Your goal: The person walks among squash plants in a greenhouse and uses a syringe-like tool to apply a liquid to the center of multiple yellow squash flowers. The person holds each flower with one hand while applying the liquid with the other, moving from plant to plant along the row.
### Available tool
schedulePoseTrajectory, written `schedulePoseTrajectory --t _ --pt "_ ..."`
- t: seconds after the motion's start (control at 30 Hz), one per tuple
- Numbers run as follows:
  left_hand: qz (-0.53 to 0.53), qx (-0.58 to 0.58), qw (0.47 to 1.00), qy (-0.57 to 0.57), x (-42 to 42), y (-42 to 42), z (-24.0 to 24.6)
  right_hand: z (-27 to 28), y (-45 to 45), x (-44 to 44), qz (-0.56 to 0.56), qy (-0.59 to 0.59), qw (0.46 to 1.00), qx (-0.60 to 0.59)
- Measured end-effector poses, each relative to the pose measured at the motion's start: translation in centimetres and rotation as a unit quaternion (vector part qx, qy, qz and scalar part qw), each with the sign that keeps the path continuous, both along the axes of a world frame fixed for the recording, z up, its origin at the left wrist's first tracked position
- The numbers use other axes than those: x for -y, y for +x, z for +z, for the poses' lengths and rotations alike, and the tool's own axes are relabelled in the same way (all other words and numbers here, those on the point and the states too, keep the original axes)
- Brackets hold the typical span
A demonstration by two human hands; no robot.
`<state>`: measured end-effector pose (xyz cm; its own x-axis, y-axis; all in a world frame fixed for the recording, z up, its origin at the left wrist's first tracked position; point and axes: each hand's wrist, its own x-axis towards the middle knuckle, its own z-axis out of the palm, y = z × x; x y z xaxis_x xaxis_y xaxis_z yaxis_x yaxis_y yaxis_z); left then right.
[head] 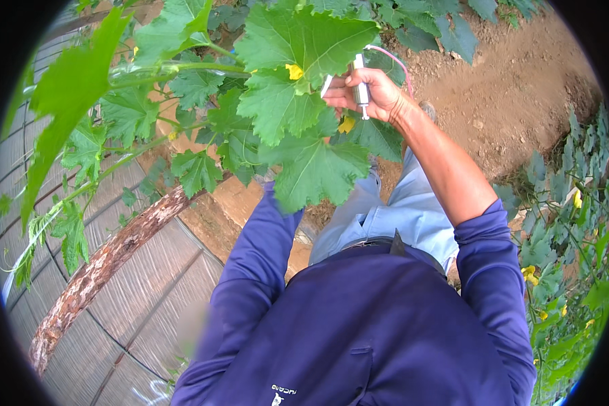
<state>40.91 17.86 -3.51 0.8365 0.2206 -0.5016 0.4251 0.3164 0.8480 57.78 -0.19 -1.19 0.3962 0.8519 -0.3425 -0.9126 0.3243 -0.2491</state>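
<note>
My right hand (373, 94) is wrapped loosely around a small metal cylinder-shaped tool (361, 83) with a narrow plunger-like tip at its lower end. From the tool's top runs a thin pink tube or cord (396, 60). A white piece (327, 85), partly covered, shows by the fingertips. Broad green vine leaves (322, 172) hang beside the fingers, with a yellow flower (294, 71) among them and another yellow flower (346, 124) just below the hand. My left hand is hidden behind the leaves; only its blue sleeve (264, 238) shows.
A rough wooden pole (116, 248) slants across the left, before a plastic-film wall (147, 299) with dark ribs. Vine stems (198, 66) cross the upper left. Bare soil (502, 96) lies at the upper right. More flowering vines (558, 264) stand along the right edge.
</note>
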Motion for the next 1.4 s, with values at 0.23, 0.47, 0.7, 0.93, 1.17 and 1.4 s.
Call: schedulePoseTrajectory --t 0.23,0.47,0.7,0.93,1.17,1.4 --pt "0.002 -0.026 1.000 -0.007 0.9 4.1 -4.2 -1.2 -0.3 0.4 -0.048 0.084 0.995 -0.034" --pt "-0.038 -0.087 0.994 0.060 0.9 7.6 -5.7 -1.0 -9.9 6.6 -0.014 0.001 1.000 0.020" --pt "-0.011 -0.183 0.982 0.054 3.0 11.2 -5.2 -5.3 -12.6 9.1 -0.130 -0.151 0.971 -0.129" --pt "0.004 -0.203 0.978 0.043 4.7 14.1 -4.7 -6.1 -16.2 10.6 -0.330 -0.138 0.886 -0.296" --pt "-0.003 -0.225 0.973 0.048 5.9 14.5 -4.6 -6.1 -14.5 8.5 -0.269 -0.095 0.914 -0.290" --pt "-0.007 -0.246 0.969 -0.029 3.4 14.0 -3.5 -3.8 -15.2 9.0 -0.302 -0.162 0.889 -0.304"
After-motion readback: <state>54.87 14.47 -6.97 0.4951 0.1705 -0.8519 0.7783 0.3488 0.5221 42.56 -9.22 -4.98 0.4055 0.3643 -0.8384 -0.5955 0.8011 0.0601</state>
